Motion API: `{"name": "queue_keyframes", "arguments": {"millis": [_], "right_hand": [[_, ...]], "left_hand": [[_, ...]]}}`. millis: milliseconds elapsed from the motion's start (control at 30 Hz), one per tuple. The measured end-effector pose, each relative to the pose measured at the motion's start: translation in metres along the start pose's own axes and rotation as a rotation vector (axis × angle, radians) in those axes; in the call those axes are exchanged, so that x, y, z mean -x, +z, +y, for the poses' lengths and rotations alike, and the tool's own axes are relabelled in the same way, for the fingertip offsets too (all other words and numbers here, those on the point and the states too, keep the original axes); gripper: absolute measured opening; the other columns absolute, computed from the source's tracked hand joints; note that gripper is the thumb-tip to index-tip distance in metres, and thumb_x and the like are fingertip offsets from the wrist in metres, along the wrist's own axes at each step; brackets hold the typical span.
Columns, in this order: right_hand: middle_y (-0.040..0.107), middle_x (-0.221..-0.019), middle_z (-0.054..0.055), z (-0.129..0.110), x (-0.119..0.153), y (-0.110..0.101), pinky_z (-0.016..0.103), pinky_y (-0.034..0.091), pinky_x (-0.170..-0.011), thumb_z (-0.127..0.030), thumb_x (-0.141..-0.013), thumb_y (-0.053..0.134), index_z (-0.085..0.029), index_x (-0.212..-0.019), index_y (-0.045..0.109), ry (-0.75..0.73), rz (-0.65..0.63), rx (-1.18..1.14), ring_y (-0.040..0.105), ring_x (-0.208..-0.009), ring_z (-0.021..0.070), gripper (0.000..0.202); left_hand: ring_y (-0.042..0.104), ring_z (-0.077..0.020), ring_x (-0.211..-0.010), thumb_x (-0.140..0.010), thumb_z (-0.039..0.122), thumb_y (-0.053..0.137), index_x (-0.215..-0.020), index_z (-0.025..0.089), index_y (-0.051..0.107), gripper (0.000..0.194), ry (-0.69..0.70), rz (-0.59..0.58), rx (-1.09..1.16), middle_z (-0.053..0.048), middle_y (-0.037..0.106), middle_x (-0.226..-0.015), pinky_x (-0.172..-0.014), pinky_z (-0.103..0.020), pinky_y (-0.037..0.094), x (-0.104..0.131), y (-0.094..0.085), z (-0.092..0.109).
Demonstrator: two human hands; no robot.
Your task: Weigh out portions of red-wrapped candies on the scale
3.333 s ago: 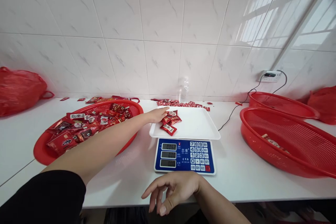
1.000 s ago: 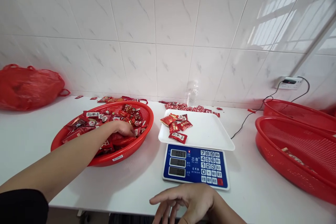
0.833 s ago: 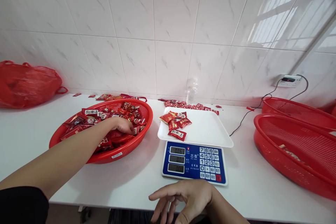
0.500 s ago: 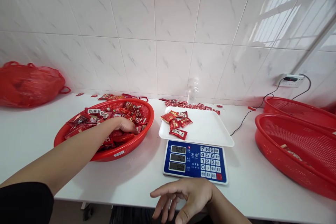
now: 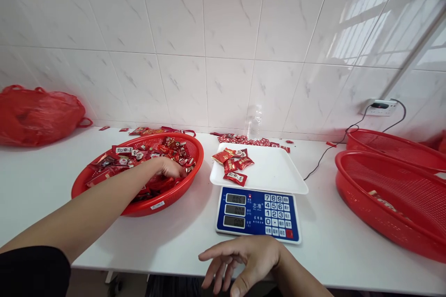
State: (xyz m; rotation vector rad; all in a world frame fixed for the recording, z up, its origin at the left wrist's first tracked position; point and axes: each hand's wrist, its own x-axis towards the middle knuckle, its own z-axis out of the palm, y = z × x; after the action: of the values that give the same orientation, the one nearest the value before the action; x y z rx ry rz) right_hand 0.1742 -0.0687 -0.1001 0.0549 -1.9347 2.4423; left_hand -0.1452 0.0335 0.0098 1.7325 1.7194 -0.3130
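My left hand (image 5: pixel 171 168) reaches down into a red oval plastic basket (image 5: pixel 163 203) at the left. Its fingertips are hidden among the wrapped candies (image 5: pixel 123 150) there, mostly red with some dark and white labels. My right hand (image 5: pixel 244 260) hovers at the table's front edge with fingers spread and nothing in them. Just beyond it stands a digital scale (image 5: pixel 258 213) with a blue keypad panel. On the left side of the scale's white tray (image 5: pixel 275 167) lie several red candies (image 5: pixel 235 178).
More candies (image 5: pixel 244 139) lie along the wall behind the scale, with a clear plastic bottle (image 5: pixel 256 120). A full red plastic bag (image 5: pixel 38 118) rests far left. Two red baskets (image 5: pixel 379 216) stand at the right. A black cord (image 5: pixel 325 151) runs to the wall socket (image 5: pixel 381 106).
My left hand has shifted slightly to the right within the basket among the candies. My right hand and the candies on the scale stay as they were; the view has moved slightly.
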Motion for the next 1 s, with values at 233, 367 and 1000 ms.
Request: {"name": "queue_keyframes", "arguments": {"millis": [233,367,1000], "right_hand": [[0.064,-0.118,0.01,0.001,0.0,-0.001,0.022,0.051,-0.079,-0.022,-0.047,0.091,-0.03,-0.139,0.046,-0.038,-0.007,-0.016,0.065,-0.093,0.0127,0.102],[0.064,-0.118,0.01,-0.001,0.001,0.0,0.022,0.051,-0.079,-0.022,-0.048,0.091,-0.03,-0.139,0.047,-0.043,0.004,-0.014,0.065,-0.094,0.0128,0.102],[0.065,-0.117,0.009,0.002,0.001,0.0,0.02,0.051,-0.079,-0.02,-0.051,0.09,-0.032,-0.137,0.048,-0.047,0.009,-0.002,0.065,-0.092,0.0111,0.098]], "left_hand": [[0.065,-0.033,-0.068,-0.048,0.017,0.06,-0.063,0.02,0.067,0.017,-0.004,-0.246,0.177,-0.009,0.068,-0.065,-0.066,-0.045,0.055,0.002,0.001,-0.003],[0.065,-0.0293,-0.066,-0.05,0.02,0.062,-0.068,0.02,0.069,0.019,0.111,-0.314,0.218,-0.007,0.068,-0.066,-0.066,-0.042,0.055,0.005,-0.004,-0.002],[0.064,-0.0258,-0.077,-0.06,0.027,0.064,-0.08,0.019,0.065,0.021,0.007,0.64,0.055,-0.009,0.071,-0.083,-0.07,-0.031,0.047,-0.019,0.002,-0.017]]}}
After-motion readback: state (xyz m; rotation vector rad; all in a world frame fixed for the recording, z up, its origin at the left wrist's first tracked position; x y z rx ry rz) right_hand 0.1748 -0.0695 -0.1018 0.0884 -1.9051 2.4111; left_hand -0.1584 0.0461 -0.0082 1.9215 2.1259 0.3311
